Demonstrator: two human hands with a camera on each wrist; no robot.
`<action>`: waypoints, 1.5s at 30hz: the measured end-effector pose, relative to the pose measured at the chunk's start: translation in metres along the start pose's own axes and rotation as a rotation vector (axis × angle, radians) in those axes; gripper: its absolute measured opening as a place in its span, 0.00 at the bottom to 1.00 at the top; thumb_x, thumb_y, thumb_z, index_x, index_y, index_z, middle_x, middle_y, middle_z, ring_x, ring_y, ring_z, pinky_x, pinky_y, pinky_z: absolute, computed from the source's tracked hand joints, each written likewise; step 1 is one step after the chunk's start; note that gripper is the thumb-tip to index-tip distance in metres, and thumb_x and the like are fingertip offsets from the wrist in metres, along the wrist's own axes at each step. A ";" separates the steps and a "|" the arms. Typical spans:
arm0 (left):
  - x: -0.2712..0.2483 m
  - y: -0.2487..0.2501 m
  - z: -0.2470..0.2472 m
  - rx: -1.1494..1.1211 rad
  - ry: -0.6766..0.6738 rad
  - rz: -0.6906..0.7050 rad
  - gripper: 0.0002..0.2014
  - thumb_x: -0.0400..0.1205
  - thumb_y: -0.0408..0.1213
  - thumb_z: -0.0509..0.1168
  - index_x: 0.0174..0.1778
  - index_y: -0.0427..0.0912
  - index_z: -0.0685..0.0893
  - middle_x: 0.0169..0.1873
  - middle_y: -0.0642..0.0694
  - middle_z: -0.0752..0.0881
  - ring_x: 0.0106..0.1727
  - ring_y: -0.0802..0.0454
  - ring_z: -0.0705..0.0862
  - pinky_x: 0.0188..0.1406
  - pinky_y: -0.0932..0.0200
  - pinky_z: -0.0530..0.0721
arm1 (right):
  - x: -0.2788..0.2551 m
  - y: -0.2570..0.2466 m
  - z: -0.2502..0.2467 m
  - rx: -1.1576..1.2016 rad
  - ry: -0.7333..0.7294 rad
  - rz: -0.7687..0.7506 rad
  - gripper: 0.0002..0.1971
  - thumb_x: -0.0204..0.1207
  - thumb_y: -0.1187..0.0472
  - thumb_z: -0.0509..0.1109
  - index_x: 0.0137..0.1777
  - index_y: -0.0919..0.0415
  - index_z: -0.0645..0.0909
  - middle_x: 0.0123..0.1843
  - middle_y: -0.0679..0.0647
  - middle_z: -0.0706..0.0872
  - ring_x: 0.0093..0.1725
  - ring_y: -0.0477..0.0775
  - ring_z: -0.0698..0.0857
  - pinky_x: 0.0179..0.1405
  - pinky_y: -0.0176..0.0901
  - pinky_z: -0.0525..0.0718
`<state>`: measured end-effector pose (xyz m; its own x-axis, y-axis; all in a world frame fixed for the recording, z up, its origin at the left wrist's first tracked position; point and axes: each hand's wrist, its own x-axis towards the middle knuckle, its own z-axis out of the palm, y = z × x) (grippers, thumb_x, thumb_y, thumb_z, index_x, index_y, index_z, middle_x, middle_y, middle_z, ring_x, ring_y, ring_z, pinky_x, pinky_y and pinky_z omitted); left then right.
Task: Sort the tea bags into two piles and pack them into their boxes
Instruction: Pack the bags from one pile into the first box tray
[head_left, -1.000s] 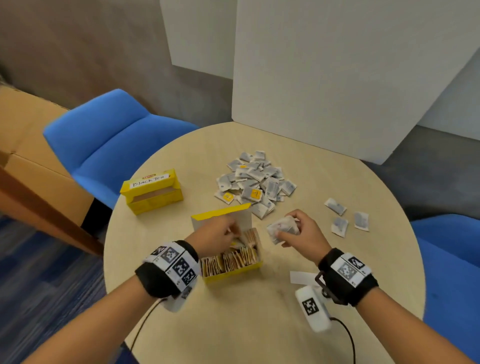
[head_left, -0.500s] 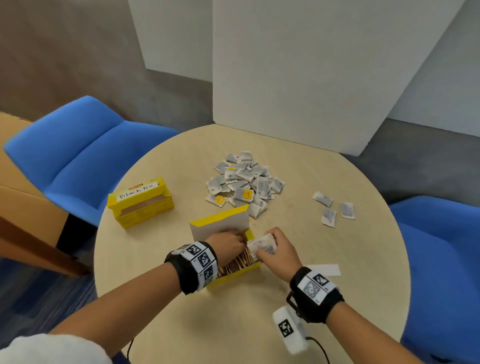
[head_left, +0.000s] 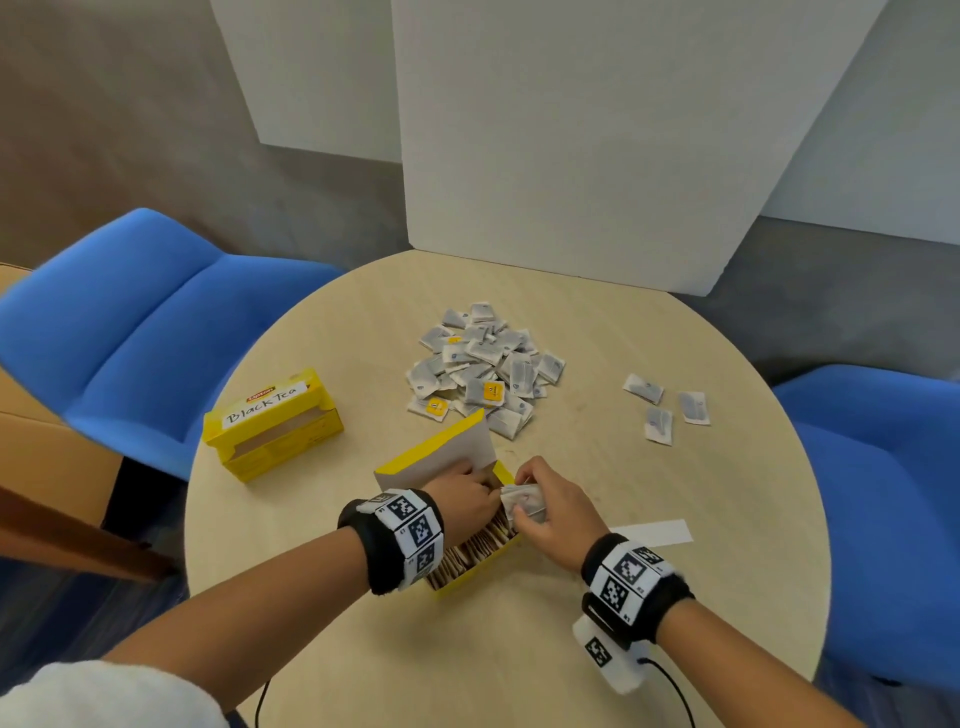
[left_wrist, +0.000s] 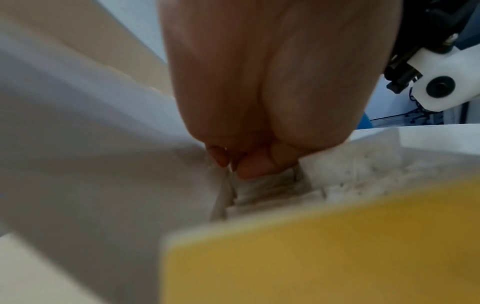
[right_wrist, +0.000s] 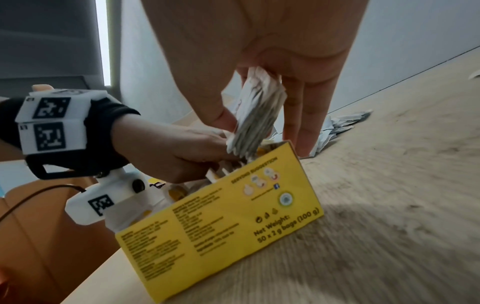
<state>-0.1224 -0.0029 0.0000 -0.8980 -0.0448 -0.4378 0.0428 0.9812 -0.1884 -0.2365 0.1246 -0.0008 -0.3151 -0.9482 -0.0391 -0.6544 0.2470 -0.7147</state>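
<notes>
Head view: the left hand (head_left: 462, 493) has stayed in the open yellow tea box (head_left: 483, 564), while the right hand (head_left: 556, 512) has brought its stack of tea bags (head_left: 522, 501) to the box's far end; the loose pile (head_left: 485, 364) lies beyond. Left wrist: fingertips (left_wrist: 255, 166) press down between packed bags. Right wrist: thumb and fingers (right_wrist: 306, 115) pinch the stack (right_wrist: 255, 117) just above the box (right_wrist: 228, 222)
</notes>
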 end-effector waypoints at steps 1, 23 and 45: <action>-0.001 0.000 -0.001 -0.006 0.009 0.002 0.14 0.86 0.31 0.53 0.66 0.31 0.74 0.61 0.37 0.80 0.69 0.40 0.70 0.65 0.45 0.70 | 0.001 0.000 0.000 0.003 0.006 0.007 0.11 0.74 0.61 0.69 0.50 0.52 0.68 0.42 0.50 0.81 0.38 0.51 0.80 0.36 0.42 0.76; -0.024 -0.011 -0.002 0.027 0.366 -0.051 0.17 0.51 0.35 0.85 0.31 0.48 0.87 0.27 0.50 0.83 0.26 0.51 0.80 0.23 0.64 0.78 | -0.002 -0.007 -0.023 0.526 0.067 0.255 0.13 0.74 0.74 0.68 0.50 0.56 0.74 0.47 0.55 0.80 0.42 0.48 0.81 0.38 0.32 0.82; 0.000 -0.015 0.005 0.039 0.241 -0.055 0.13 0.57 0.34 0.82 0.35 0.47 0.88 0.31 0.51 0.86 0.32 0.51 0.83 0.27 0.61 0.81 | 0.025 0.003 -0.013 0.991 0.306 0.472 0.13 0.75 0.73 0.68 0.51 0.54 0.77 0.60 0.67 0.82 0.58 0.66 0.84 0.58 0.63 0.82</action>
<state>-0.1205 -0.0186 -0.0016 -0.9777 -0.0476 -0.2044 0.0033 0.9703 -0.2418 -0.2556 0.1047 0.0050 -0.6294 -0.6804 -0.3753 0.3620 0.1707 -0.9164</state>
